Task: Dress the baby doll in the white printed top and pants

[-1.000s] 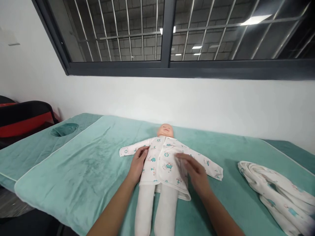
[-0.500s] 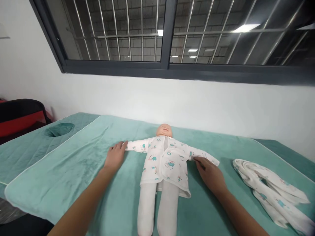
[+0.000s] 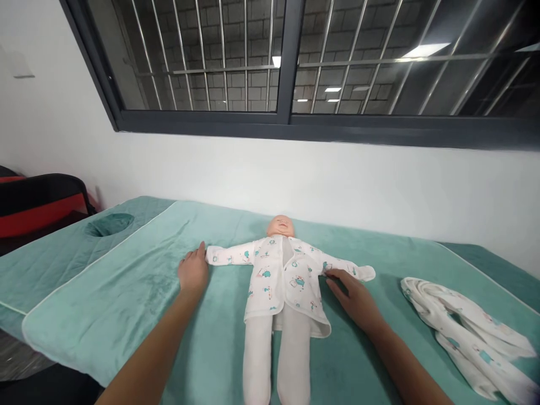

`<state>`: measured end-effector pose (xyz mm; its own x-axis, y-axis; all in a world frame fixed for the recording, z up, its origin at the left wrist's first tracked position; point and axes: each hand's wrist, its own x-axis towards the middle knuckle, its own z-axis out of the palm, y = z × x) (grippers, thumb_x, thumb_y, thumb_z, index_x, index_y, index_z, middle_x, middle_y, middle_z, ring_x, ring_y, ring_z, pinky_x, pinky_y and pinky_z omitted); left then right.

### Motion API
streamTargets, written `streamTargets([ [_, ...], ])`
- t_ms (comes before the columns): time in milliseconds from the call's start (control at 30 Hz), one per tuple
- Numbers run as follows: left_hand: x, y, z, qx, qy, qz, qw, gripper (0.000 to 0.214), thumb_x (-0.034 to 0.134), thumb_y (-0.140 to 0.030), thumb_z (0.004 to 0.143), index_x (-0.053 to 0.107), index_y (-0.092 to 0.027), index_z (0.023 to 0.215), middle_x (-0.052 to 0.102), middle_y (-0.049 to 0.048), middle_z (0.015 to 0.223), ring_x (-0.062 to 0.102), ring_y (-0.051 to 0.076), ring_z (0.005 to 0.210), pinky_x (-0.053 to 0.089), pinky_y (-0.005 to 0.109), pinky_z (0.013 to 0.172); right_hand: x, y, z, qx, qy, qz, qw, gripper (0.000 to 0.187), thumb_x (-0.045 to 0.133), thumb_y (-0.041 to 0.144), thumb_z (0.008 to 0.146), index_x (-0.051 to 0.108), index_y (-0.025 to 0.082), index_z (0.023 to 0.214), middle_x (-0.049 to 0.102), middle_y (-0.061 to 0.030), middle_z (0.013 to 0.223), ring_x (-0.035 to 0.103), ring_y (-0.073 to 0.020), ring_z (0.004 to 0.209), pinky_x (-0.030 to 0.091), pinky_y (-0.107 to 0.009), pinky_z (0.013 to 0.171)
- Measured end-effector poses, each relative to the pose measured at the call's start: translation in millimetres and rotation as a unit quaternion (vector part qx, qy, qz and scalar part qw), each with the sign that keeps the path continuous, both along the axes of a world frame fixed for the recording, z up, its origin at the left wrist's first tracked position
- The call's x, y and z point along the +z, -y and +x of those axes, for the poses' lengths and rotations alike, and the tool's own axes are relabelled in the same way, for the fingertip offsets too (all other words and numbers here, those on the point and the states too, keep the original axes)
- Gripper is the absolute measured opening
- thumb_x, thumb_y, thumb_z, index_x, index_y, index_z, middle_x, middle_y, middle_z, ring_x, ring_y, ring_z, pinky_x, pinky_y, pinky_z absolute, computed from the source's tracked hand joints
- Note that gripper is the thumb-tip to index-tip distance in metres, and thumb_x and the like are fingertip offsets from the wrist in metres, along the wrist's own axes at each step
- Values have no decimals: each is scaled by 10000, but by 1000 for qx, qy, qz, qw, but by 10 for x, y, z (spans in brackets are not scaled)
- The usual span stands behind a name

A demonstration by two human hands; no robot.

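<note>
A baby doll point(image 3: 280, 225) lies face up on a teal towel point(image 3: 139, 281), wearing a white printed top point(image 3: 282, 278) with both sleeves stretched out sideways. Its white legs point toward me. My left hand point(image 3: 193, 271) rests at the cuff of the sleeve on the left, fingers curled toward the cuff. My right hand point(image 3: 352, 292) lies on the towel just under the sleeve on the right, fingertips touching the fabric, fingers extended.
A crumpled white printed garment point(image 3: 464, 320) lies on the towel to the right. The padded table has a round face hole point(image 3: 108, 224) at its left end. A black and red chair point(image 3: 37, 205) stands at the far left. A wall with a barred window is behind.
Both hands have left the doll's chest and moved outward along the sleeves; the sleeves now lie spread straighter to each side.
</note>
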<state>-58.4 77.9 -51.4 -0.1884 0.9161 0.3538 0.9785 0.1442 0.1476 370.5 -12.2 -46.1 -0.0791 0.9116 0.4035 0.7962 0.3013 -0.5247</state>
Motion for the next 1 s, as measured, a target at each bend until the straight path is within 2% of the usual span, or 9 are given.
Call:
streamTargets([
  [100, 1, -19, 0, 38, 53, 10, 998, 458, 346, -259, 939, 489, -132, 1354, 691, 182, 967, 616, 302, 1003, 441, 366, 779, 61, 225, -225, 65, -10, 55, 996, 288, 532, 382, 914, 593, 250, 1163, 567, -80, 1274, 523, -247, 1209, 436, -440, 1038],
  [200, 15, -24, 5, 19, 108, 26, 994, 455, 318, -359, 953, 556, -180, 1298, 697, 160, 1004, 630, 293, 969, 435, 354, 767, 67, 445, -498, 105, 0, 70, 992, 396, 610, 364, 873, 533, 255, 1246, 509, -101, 1321, 500, -256, 1226, 473, -424, 1007],
  [400, 26, -13, -56, -35, 269, 5, 963, 481, 335, -564, 917, 608, -256, 1167, 720, 52, 967, 650, 228, 865, 429, 291, 705, 84, 553, -794, 93, 19, 141, 985, 225, 491, 168, 920, 563, 253, 1115, 577, -106, 1193, 554, -241, 1102, 509, -422, 891],
  [533, 24, -4, -59, -49, 237, -9, 970, 435, 416, -511, 894, 605, -236, 1174, 713, 57, 943, 643, 224, 859, 424, 286, 700, 141, 607, -824, 166, -3, 147, 975, 277, 428, 80, 912, 527, 258, 1099, 564, -79, 1304, 484, -238, 1254, 438, -478, 1020],
  [633, 21, -2, -45, -42, 205, -9, 978, 382, 399, -440, 907, 617, -227, 1139, 710, 74, 954, 639, 237, 868, 416, 288, 681, 162, 693, -815, 218, -15, 103, 970, 218, 459, 106, 911, 524, 252, 1058, 531, -60, 1365, 430, -235, 1326, 316, -516, 1134],
  [700, 13, -7, -39, -30, 200, 1, 979, 365, 393, -421, 912, 615, -225, 1126, 710, 83, 953, 640, 240, 863, 414, 287, 666, 166, 712, -794, 226, -49, 65, 971, 166, 485, 170, 919, 542, 251, 1053, 495, -58, 1406, 408, -243, 1348, 306, -500, 1147],
  [833, -5, -19, -27, -16, 193, 12, 981, 371, 367, -408, 928, 572, -218, 1173, 705, 104, 977, 641, 258, 872, 421, 307, 675, 229, 482, -770, 112, -178, -1, 978, 337, 477, 340, 944, 504, 282, 1275, 480, -61, 1418, 457, -243, 1307, 408, -440, 1078],
  [933, -4, -17, -19, -5, 201, 27, 979, 377, 336, -395, 941, 544, -205, 1191, 697, 117, 1001, 640, 263, 879, 424, 322, 691, 356, 54, -836, 4, -195, -13, 981, 429, 502, 411, 924, 484, 297, 1337, 506, -42, 1393, 476, -241, 1280, 403, -438, 1074],
  [1000, 6, -14, -22, 20, 220, 53, 974, 370, 337, -396, 942, 523, -204, 1198, 689, 112, 1014, 637, 257, 882, 424, 321, 690, 440, -266, -921, -4, -178, -31, 984, 429, 505, 425, 916, 509, 291, 1324, 526, -36, 1376, 487, -245, 1264, 388, -452, 1079],
])
